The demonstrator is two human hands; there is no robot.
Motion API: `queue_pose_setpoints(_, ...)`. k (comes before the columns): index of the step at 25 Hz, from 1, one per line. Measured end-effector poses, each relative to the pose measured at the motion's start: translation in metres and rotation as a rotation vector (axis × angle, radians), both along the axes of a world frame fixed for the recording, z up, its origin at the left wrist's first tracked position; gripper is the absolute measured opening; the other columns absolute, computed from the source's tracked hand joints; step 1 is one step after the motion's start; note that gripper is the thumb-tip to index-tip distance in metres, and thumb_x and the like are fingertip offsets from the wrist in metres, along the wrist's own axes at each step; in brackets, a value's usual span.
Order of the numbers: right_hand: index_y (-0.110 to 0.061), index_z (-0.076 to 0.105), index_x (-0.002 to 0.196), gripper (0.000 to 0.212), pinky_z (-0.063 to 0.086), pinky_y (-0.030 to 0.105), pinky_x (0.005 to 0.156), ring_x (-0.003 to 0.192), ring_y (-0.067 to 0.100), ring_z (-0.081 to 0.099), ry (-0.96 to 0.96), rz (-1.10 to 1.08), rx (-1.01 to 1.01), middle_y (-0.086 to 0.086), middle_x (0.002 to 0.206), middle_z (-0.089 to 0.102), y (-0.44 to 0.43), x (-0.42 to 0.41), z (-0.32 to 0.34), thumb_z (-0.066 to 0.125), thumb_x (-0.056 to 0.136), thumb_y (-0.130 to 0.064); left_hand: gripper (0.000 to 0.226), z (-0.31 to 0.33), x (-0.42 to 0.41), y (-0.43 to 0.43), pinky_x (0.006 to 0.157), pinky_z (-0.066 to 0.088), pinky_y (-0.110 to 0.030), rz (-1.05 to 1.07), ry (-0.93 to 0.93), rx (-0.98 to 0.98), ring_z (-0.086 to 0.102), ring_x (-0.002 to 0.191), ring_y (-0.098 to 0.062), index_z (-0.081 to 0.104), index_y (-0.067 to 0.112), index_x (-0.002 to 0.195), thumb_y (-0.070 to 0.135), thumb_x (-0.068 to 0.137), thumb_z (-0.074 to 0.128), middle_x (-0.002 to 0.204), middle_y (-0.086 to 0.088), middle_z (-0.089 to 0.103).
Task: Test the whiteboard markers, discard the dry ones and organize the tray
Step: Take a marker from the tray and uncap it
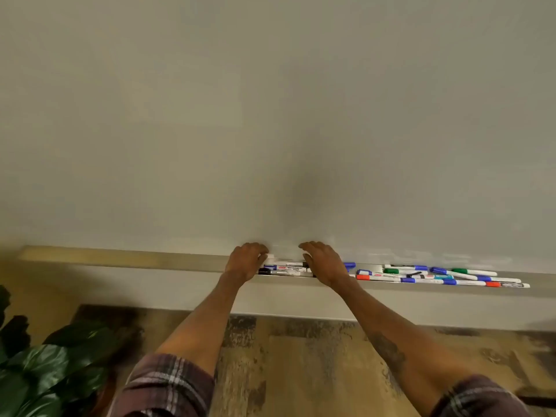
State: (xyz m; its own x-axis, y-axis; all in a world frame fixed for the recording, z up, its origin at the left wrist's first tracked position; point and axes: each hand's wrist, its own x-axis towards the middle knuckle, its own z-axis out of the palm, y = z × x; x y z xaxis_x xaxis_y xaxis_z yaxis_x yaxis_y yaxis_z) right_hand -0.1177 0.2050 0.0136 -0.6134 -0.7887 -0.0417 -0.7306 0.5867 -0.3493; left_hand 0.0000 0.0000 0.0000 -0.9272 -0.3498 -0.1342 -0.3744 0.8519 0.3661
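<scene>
Blank whiteboard (270,115) fills the upper frame. Its tray (150,260) crosses mid-frame, with loose markers (436,276) scattered at the right. Left hand (245,261) and right hand (325,263) bracket a marker bundle (285,268) with bent fingers — whether they grip it is unclear. Mottled wood floor (301,356) below — plant leaves (45,371) lower left.

Left hand (246,260) and right hand (325,263) flank a marker bundle (285,269) in the tray (120,259); loose markers (436,277) lie scattered to the right.
</scene>
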Motion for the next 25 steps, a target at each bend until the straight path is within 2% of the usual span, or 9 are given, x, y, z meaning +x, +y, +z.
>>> queue_pose_setpoints(5,-0.014,0.052,0.138,0.036,0.038,0.035,0.106,0.126,0.025,0.05,-0.01,-0.093,0.088,0.008,0.139,0.056,0.005,0.002,-0.018,0.044,0.103,-0.018,0.032,-0.016,0.007,-0.004,0.1,0.041,-0.036,0.029,-0.064,-0.006,0.057,0.118,-0.023,0.06,0.019,0.131,0.025,0.105,0.043,0.134,-0.003,0.06)
queue_pose_setpoints(12,-0.011,0.061,0.126,0.029,0.046,0.034,0.093,0.113,0.024,0.055,0.074,-0.212,0.113,0.008,0.123,0.063,0.026,-0.004,-0.047,0.054,0.098,-0.013,0.033,-0.04,0.003,-0.001,0.1,0.042,-0.036,0.039,-0.094,-0.027,0.056,0.118,-0.022,0.058,0.022,0.134,0.028,0.104,0.043,0.135,-0.001,0.059)
queue_pose_setpoints(16,-0.011,0.062,0.125,0.028,0.046,0.036,0.095,0.114,0.024,0.055,0.077,-0.264,0.181,0.008,0.124,0.064,0.035,-0.019,-0.06,0.054,0.098,-0.013,0.034,-0.051,-0.008,0.008,0.099,0.04,-0.035,-0.003,-0.105,-0.04,0.056,0.118,-0.022,0.058,0.023,0.134,0.027,0.105,0.041,0.134,-0.001,0.06)
queue_pose_setpoints(20,-0.012,0.061,0.126,0.029,0.047,0.035,0.097,0.115,0.023,0.054,0.053,-0.246,0.223,0.008,0.125,0.063,0.037,-0.033,-0.071,0.053,0.099,-0.015,0.036,-0.056,-0.03,0.023,0.102,0.038,-0.037,-0.019,-0.098,-0.008,0.052,0.122,-0.024,0.057,0.022,0.137,0.026,0.105,0.042,0.137,-0.001,0.058)
queue_pose_setpoints(25,-0.012,0.058,0.129,0.031,0.049,0.035,0.094,0.113,0.025,0.057,-0.007,-0.187,0.219,0.008,0.124,0.063,0.02,-0.042,-0.084,0.05,0.101,-0.018,0.03,-0.07,-0.047,0.023,0.094,0.042,-0.038,0.1,-0.136,-0.138,0.056,0.114,-0.023,0.062,0.025,0.126,0.022,0.102,0.046,0.128,0.001,0.062)
